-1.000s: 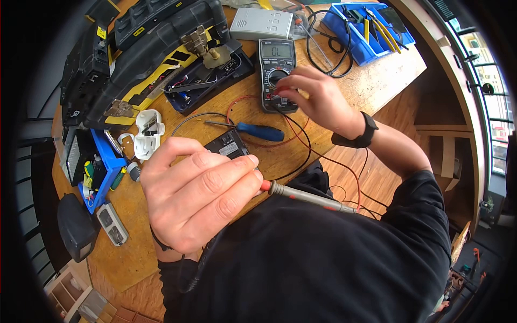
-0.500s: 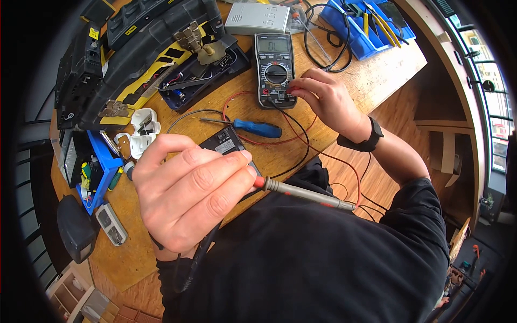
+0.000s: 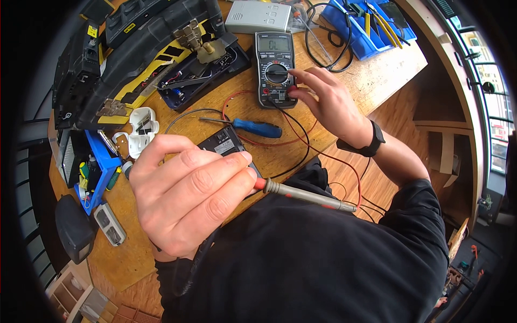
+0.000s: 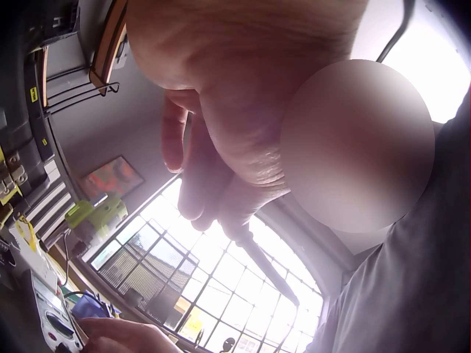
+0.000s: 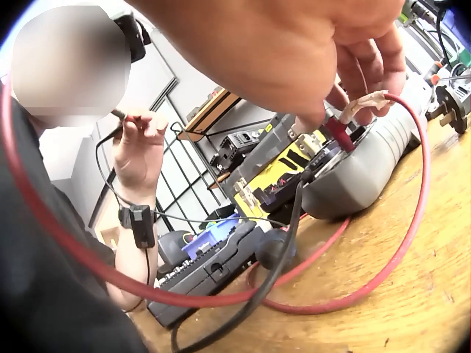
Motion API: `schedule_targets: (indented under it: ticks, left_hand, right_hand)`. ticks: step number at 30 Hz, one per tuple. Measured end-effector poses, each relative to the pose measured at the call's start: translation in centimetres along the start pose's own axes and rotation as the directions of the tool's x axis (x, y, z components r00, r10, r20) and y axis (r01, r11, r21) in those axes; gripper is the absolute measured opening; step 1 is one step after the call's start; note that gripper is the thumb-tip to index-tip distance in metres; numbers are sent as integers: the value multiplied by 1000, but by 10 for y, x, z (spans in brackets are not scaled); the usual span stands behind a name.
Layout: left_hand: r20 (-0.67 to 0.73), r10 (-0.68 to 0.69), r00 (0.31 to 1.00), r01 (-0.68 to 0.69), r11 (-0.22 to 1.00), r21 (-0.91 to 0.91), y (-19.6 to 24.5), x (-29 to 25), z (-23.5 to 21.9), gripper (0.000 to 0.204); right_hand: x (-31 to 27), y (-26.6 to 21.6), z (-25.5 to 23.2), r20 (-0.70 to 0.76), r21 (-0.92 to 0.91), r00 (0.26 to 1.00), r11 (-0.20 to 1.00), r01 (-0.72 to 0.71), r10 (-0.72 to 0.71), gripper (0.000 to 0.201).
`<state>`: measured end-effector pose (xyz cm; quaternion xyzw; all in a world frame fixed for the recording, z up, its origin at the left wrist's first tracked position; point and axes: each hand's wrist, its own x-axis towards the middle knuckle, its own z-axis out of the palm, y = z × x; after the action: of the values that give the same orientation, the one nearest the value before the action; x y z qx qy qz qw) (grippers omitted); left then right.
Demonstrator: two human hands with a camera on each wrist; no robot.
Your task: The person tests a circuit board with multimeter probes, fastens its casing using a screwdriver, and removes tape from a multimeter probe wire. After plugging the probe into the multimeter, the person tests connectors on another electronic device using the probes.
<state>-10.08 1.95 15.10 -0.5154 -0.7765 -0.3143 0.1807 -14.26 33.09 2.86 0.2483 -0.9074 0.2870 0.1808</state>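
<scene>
Raised close to the head camera, my left hand point(image 3: 194, 196) grips a grey test probe point(image 3: 309, 194) by its red end, the shaft reaching right past my black shirt. The left wrist view shows the probe point(image 4: 268, 268) against the window. My right hand point(image 3: 334, 105) is at the lower right of a digital multimeter point(image 3: 273, 44), whose display reads OL. Its thumb and fingers pinch a red plug point(image 5: 340, 137) at the meter's sockets, with tape on the lead behind it. The index finger points toward the rotary dial point(image 3: 277, 74).
A blue screwdriver point(image 3: 257, 128) and a black labelled device point(image 3: 222, 141) lie on the wooden table point(image 3: 129, 264). Red and black leads loop toward me. Behind stand a black and yellow case point(image 3: 156, 70), a grey box point(image 3: 258, 15) and a blue bin point(image 3: 366, 46) with pliers.
My right hand has shifted right on the meter, uncovering the dial, and its index finger has lifted toward the dial. The left hand still holds the probe; the display stays at OL.
</scene>
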Motion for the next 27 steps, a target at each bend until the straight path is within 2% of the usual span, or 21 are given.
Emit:
schedule_targets:
  ticks: [3, 4, 5, 7, 14, 21, 24, 25, 27]
  left_hand:
    - [4, -13, 1000, 13, 1000, -8, 0, 0, 0, 26]
    - [8, -9, 1000, 9, 1000, -12, -1, 0, 1, 26]
    - [9, -5, 1000, 5, 1000, -12, -2, 0, 2, 26]
    - [4, -3, 1000, 3, 1000, -13, -3, 0, 3, 26]
    - [-8, 1, 1000, -1, 1000, -21, -7, -1, 4, 26]
    - [29, -10, 1000, 10, 1000, -14, -4, 4, 2, 26]
    - [3, -8, 1000, 8, 1000, -9, 0, 1, 0, 27]
    - [-3, -2, 1000, 2, 1000, 3, 2, 2, -1, 27]
    - [-64, -15, 998, 16, 1000, 15, 4, -1, 4, 25]
  right_hand:
    - [0, 6, -3, 96, 76, 994, 995, -59, 51, 14]
    - [2, 5, -3, 102, 120, 988, 984, -128, 116, 11]
    - [7, 4, -6, 103, 120, 988, 984, -130, 118, 11]
    - [19, -2, -12, 248, 112, 933, 949, -296, 262, 10]
    - [17, 11, -5, 329, 173, 871, 884, -434, 364, 12]
    - [20, 9, -13, 373, 117, 846, 885, -451, 382, 12]
    - [15, 15, -7, 363, 203, 862, 873, -444, 354, 11]
    - [16, 12, -9, 355, 203, 869, 879, -432, 345, 11]
    - [18, 5, -12, 290, 132, 924, 945, -299, 251, 11]
